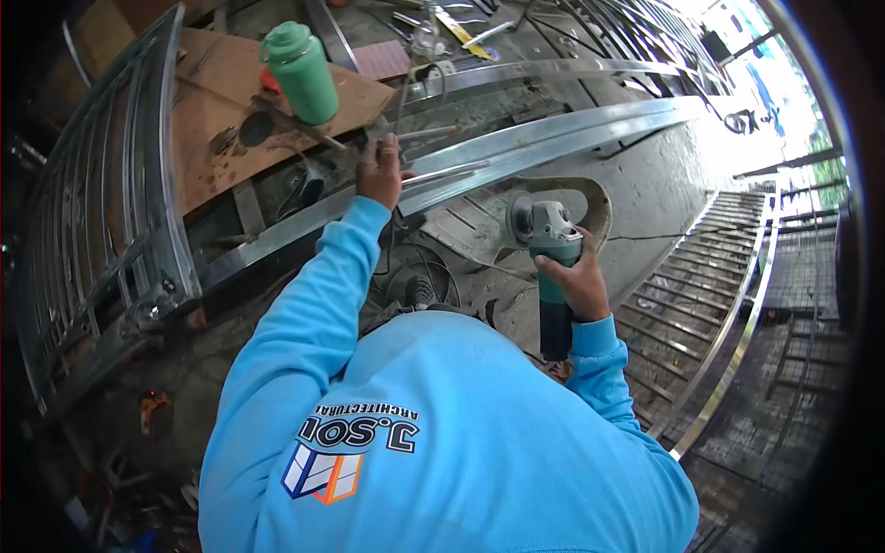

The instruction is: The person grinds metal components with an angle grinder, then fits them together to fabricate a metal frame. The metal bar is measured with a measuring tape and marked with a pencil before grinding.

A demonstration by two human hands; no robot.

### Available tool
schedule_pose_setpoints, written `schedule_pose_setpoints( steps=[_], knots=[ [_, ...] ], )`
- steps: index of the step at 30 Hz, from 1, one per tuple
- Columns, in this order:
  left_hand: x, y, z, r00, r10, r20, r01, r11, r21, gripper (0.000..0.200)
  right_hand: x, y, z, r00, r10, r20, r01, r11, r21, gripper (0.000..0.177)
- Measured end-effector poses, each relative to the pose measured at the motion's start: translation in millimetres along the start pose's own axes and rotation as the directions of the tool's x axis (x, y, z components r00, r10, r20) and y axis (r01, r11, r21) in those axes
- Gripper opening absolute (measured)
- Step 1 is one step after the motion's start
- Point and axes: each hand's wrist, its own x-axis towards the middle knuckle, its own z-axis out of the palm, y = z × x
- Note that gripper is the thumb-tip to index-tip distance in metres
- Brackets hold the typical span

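The person leans over a long steel rail [572, 129] that runs on a slant across the workshop. Everything else sits around it.

The left hand [380, 170] lies on the rail about midway along. Its fingers are bent down over the upper edge, beside a thin metal strip [447, 172] that lies along the rail. From here I cannot tell whether they clamp the rail or only rest on it.

The right hand [579, 284] is on the near side of the rail, a little below it. Its fingers are wrapped tight round the green body of an angle grinder [553, 249]. The grinder's grey head and disc [518, 218] point up toward the rail, close to it but not touching. The tail of the tool hangs down past the blue cuff.

On the far side of the rail, beyond the left hand, a green bottle [300, 72] stands upright on a stained plywood board [217, 111]. Off the rail's lower end, a curved grille [101, 212] of bright bars lies tilted. On the near side, past the right hand, a flat railing panel [691, 304] lies on the concrete floor [664, 184].
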Motion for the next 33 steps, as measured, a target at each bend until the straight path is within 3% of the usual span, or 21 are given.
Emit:
schedule_pose_setpoints(
  steps=[2, 5, 6, 9, 11, 13, 16, 19, 25, 33],
  knots=[
    [15, -24, 28, 0.999, 0.047, -0.008, -0.048, 0.999, -0.016, 0.033, 7, 18, -8, 0.999, -0.005, -0.042, 0.004, 1.000, -0.025, 0.086],
    [26, -42, 32, 0.998, -0.051, 0.020, 0.050, 0.996, 0.081, 0.032, 12, 30, -14, 0.996, -0.011, -0.091, 0.009, 1.000, -0.028, 0.088],
    [31, -44, 25, 0.995, -0.034, 0.089, 0.019, 0.986, 0.165, 0.034, 16, 33, -16, 0.994, -0.037, -0.100, 0.030, 0.997, -0.070, 0.088],
    [40, -57, 21, 0.988, -0.146, 0.046, 0.130, 0.959, 0.252, 0.037, 24, 37, -15, 0.992, -0.068, -0.102, 0.047, 0.979, -0.197, 0.090],
    [45, -62, 32, 0.998, 0.041, -0.053, -0.007, 0.850, 0.527, 0.045, 35, 28, -13, 0.994, -0.072, -0.077, 0.047, 0.957, -0.287, 0.090],
    [51, -64, 38, 0.959, 0.269, -0.087, -0.112, 0.643, 0.758, 0.048, 50, 17, -6, 0.998, -0.044, -0.046, 0.026, 0.940, -0.341, 0.093],
    [51, -67, 38, 0.948, 0.307, -0.080, -0.148, 0.652, 0.744, 0.049, 81, 10, 7, 1.000, 0.009, 0.010, -0.004, 0.903, -0.429, 0.095],
    [57, -78, 32, 0.921, 0.389, -0.026, -0.242, 0.622, 0.744, 0.047, 113, -3, 16, 0.998, -0.039, 0.040, 0.053, 0.868, -0.494, 0.095],
    [59, -78, 30, 0.920, 0.391, -0.004, -0.278, 0.662, 0.696, 0.044, 162, -15, 20, 0.997, -0.017, 0.072, 0.059, 0.776, -0.629, 0.095],
    [60, -68, 21, 0.980, 0.192, 0.056, -0.189, 0.802, 0.566, 0.041, 165, -36, 57, 0.947, -0.047, 0.319, 0.247, 0.741, -0.624, 0.103]
  ],
)
